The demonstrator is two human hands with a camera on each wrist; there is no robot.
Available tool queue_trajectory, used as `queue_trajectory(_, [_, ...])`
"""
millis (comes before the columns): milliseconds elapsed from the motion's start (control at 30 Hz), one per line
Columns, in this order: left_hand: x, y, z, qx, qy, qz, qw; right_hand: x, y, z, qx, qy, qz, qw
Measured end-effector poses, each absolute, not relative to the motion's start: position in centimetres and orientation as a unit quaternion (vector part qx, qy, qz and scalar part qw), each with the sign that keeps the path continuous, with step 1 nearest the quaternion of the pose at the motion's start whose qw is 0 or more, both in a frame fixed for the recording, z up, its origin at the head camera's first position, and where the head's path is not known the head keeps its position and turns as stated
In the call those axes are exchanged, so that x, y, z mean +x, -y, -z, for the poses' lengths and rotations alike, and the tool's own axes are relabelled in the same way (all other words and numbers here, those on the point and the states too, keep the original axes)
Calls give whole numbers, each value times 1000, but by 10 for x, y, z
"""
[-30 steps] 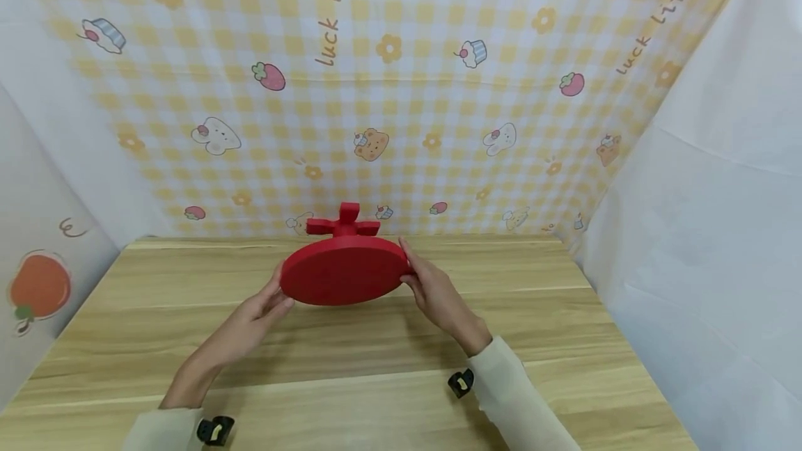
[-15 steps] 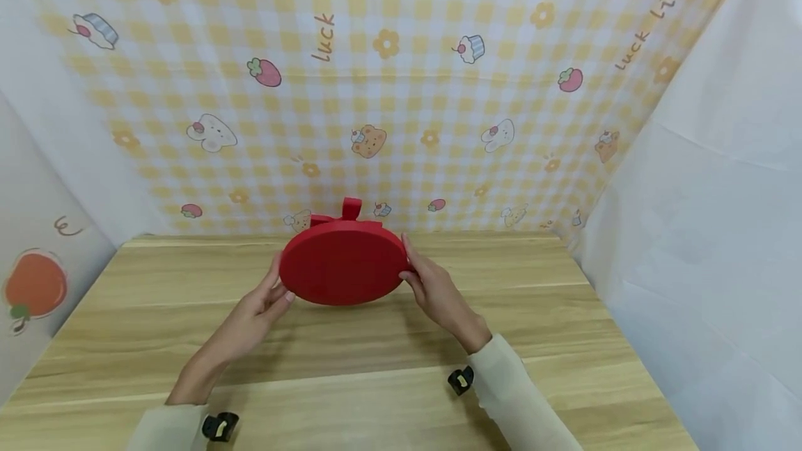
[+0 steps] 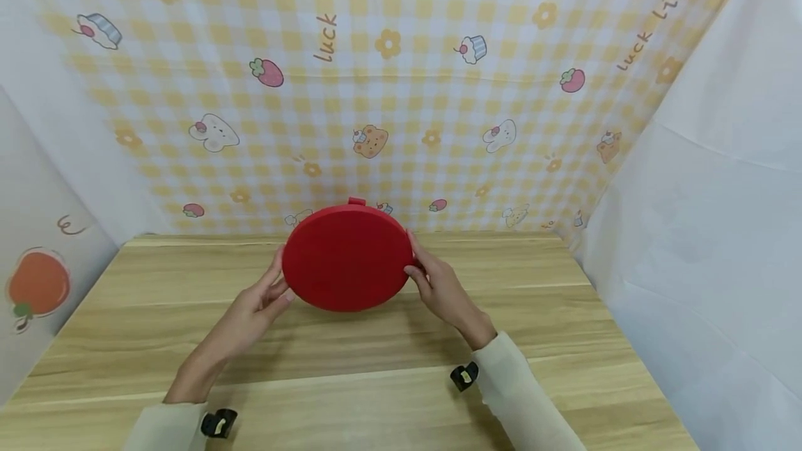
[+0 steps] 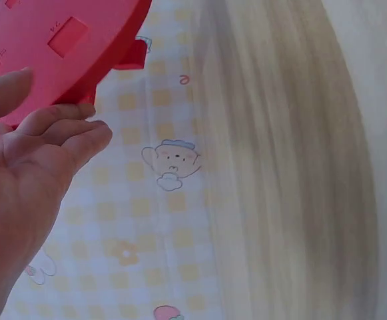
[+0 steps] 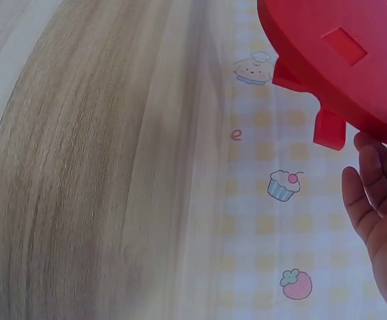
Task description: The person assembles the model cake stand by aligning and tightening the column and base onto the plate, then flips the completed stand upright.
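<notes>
A red round stand [image 3: 347, 258] is held up above the table, its flat disc face tilted toward the head camera. Square recesses with tiny markings show on the disc [image 4: 40, 57] in the left wrist view, and stubby legs [image 5: 330, 128] stick out behind it in the right wrist view. My left hand [image 3: 253, 312] grips the disc's left edge, thumb in front and fingers behind. The opposite edge is pinched between the thumb and fingers of my right hand [image 3: 441, 291]. From the head view only a tip of one leg [image 3: 357, 201] shows; the others are hidden.
Beneath the hands lies a wood-grain table [image 3: 351, 402]. A yellow checked cloth [image 3: 388, 103] with cartoon prints hangs along its back edge. White sheets [image 3: 695, 214] close off the right and left sides. Black clips [image 3: 464, 376] sit at both sleeve cuffs.
The stand's top edge has tipped up and back, so its disc looks rounder. The legs behind have mostly dropped out of the head view. Both hands keep their hold.
</notes>
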State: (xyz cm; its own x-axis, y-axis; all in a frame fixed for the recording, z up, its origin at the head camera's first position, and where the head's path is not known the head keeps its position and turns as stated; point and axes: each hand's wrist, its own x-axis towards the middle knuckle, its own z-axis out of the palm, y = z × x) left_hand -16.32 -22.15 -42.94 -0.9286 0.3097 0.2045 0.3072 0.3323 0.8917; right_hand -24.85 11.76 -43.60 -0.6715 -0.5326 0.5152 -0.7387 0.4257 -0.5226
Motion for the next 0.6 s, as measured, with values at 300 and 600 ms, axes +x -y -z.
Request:
queue_trajectory(300, [-166, 219, 419, 195, -854, -480, -43, -249, -122, 436, 367, 797, -478, 41])
queue_trajectory(600, [-166, 223, 421, 188, -861, -472, -33, -246, -124, 431, 330, 775, -538, -28])
